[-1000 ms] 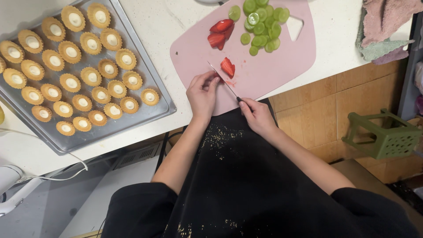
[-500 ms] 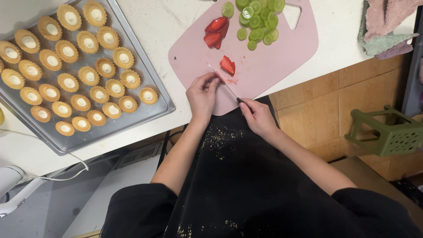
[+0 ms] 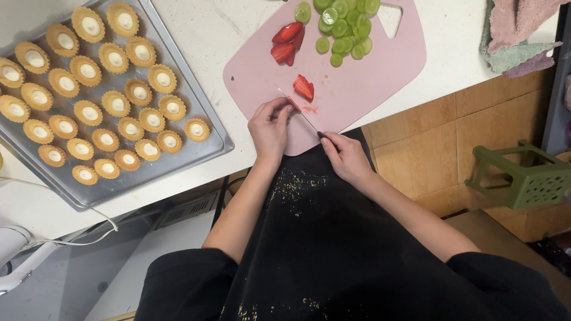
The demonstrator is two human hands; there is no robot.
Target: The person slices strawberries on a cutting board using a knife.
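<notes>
Slicing on at the near edge of the pink cutting board, the right hand is gripping the knife while the left hand is still pinching a strawberry piece; little is changing, one cut slice lying just beyond.

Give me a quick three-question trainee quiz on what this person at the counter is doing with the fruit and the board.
1. Which hand holds the knife?
2. True or false: the green fruit slices lie on the metal tray.
3. What colour is the cutting board?

Key
1. The right hand; the left hand steadies a piece beside the blade.
2. False: they are on the board; the tray holds filled tart shells.
3. Pink.
</notes>
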